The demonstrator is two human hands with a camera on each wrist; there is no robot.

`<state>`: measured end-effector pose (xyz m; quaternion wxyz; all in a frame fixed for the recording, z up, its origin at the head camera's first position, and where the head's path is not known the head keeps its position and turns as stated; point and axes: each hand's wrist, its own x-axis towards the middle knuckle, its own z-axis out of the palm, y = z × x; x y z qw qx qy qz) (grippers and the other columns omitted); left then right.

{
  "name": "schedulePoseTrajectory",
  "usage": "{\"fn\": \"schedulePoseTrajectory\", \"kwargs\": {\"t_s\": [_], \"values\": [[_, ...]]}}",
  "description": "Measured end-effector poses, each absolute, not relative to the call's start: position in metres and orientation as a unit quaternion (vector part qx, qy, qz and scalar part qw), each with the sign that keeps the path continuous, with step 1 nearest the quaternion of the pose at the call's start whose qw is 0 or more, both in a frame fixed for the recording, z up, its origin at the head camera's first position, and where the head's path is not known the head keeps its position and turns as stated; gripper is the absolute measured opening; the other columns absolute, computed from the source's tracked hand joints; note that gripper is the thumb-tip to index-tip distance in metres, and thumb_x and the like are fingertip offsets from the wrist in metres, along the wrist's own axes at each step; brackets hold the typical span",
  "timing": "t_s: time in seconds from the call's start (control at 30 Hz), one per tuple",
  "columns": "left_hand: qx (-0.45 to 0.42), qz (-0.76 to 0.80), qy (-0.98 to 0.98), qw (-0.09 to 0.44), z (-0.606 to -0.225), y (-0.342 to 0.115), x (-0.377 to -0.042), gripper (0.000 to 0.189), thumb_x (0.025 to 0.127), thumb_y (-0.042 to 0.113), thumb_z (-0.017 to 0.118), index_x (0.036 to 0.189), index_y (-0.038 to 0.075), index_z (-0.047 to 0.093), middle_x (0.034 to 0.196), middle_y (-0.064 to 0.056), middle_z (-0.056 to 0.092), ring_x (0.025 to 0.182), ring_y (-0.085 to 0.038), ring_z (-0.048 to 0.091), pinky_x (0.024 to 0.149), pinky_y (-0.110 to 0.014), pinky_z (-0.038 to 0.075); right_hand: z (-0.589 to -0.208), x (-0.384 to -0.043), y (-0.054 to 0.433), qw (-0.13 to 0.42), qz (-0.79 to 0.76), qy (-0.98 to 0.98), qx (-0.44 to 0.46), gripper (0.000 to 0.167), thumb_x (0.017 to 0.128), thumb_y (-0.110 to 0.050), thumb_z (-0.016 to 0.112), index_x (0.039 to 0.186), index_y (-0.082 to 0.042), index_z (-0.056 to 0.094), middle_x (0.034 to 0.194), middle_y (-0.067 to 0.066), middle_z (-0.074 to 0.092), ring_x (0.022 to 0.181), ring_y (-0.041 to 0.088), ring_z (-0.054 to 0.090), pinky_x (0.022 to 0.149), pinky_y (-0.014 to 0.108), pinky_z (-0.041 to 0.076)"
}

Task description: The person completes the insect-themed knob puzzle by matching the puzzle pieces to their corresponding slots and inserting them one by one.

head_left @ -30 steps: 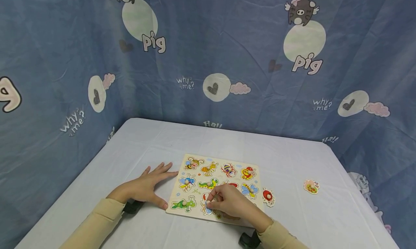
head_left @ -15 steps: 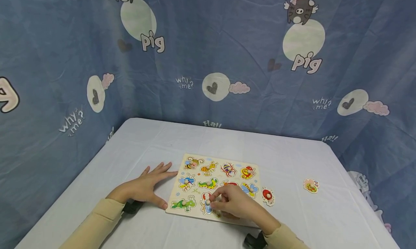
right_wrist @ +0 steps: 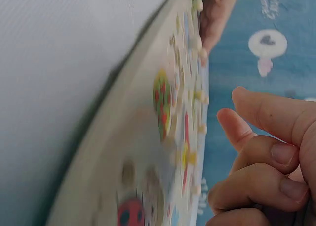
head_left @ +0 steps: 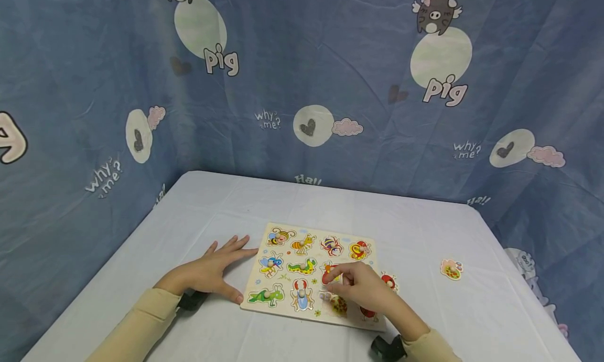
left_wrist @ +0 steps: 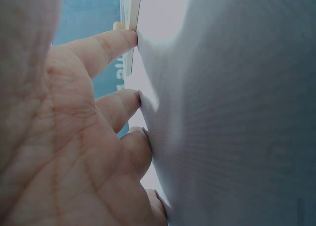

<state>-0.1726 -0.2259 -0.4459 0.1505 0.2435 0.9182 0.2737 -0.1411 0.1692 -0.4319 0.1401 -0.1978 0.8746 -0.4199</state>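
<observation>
A wooden peg puzzle board (head_left: 283, 312) with insect pieces lies on the white table. My left hand (head_left: 212, 267) rests spread beside it, with the thumb and a finger touching its left edge. Over the board's right half hovers my right hand (head_left: 368, 286), thumb and index finger apart, holding nothing. Beneath it, a red piece (head_left: 329, 276) is partly covered. In the bottom row sit a green grasshopper piece (head_left: 267, 296) and a blue beetle piece with red claws (head_left: 302, 296). Right of these, two printed spots without knobs show. A ladybug piece (head_left: 389, 281) lies at the board's right edge, partly hidden.
A loose orange, yellow and green knobbed piece (head_left: 452, 269) lies farther right on the white table (head_left: 226, 199). Behind the table hangs a blue curtain (head_left: 302, 78) with pig prints. A dark wrist camera (head_left: 389, 348) sits under the right wrist.
My right hand has let go of the beetle piece's knob and moved right across the board, uncovering the beetle and the bottom-row spots. My left hand has not moved.
</observation>
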Motion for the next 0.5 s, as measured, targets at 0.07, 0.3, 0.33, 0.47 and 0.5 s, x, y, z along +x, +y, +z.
{"fn": "schedulePoseTrajectory", "kwargs": {"t_s": [0.07, 0.3, 0.33, 0.47, 0.5], "values": [[0.243, 0.274, 0.918, 0.151, -0.446, -0.226, -0.172, 0.115, 0.068, 0.054, 0.099, 0.165, 0.020, 0.046, 0.180, -0.020, 0.017, 0.166, -0.052, 0.004, 0.124, -0.083, -0.004, -0.431, -0.142, 0.177, 0.133, -0.422, 0.877, -0.185, 0.016, 0.098, -0.026, 0.079, 0.106, -0.012, 0.081, 0.057, -0.009, 0.038, 0.049, 0.005, 0.028, 0.046, 0.021, 0.022], [0.241, 0.273, 0.919, 0.153, -0.446, -0.225, -0.172, 0.115, 0.068, 0.054, 0.099, 0.165, 0.020, 0.046, 0.180, -0.021, 0.017, 0.166, -0.052, 0.004, 0.124, -0.083, -0.004, -0.428, -0.146, 0.207, 0.098, -0.427, 0.889, -0.133, 0.020, 0.098, -0.024, 0.080, 0.110, -0.008, 0.080, 0.056, -0.007, 0.039, 0.049, 0.006, 0.031, 0.046, 0.020, 0.025], [0.241, 0.272, 0.919, 0.153, -0.446, -0.225, -0.172, 0.115, 0.069, 0.054, 0.099, 0.165, 0.020, 0.045, 0.180, -0.021, 0.017, 0.166, -0.052, 0.004, 0.124, -0.083, -0.004, -0.428, -0.146, 0.211, 0.095, -0.429, 0.890, -0.123, 0.020, 0.097, -0.023, 0.080, 0.110, -0.008, 0.080, 0.055, -0.007, 0.038, 0.049, 0.006, 0.031, 0.046, 0.020, 0.025], [0.242, 0.271, 0.919, 0.152, -0.446, -0.226, -0.173, 0.115, 0.069, 0.055, 0.098, 0.165, 0.019, 0.045, 0.180, -0.021, 0.017, 0.166, -0.052, 0.005, 0.124, -0.084, -0.003, -0.425, -0.147, 0.230, 0.079, -0.429, 0.896, -0.086, 0.021, 0.097, -0.021, 0.080, 0.111, -0.006, 0.080, 0.057, -0.006, 0.039, 0.050, 0.007, 0.031, 0.046, 0.020, 0.025], [0.243, 0.270, 0.919, 0.151, -0.446, -0.226, -0.173, 0.115, 0.069, 0.055, 0.098, 0.165, 0.019, 0.046, 0.180, -0.021, 0.017, 0.166, -0.052, 0.005, 0.124, -0.084, -0.003, -0.425, -0.147, 0.234, 0.076, -0.429, 0.897, -0.076, 0.020, 0.097, -0.020, 0.080, 0.112, -0.006, 0.080, 0.057, -0.005, 0.040, 0.050, 0.007, 0.032, 0.046, 0.021, 0.025]]}}
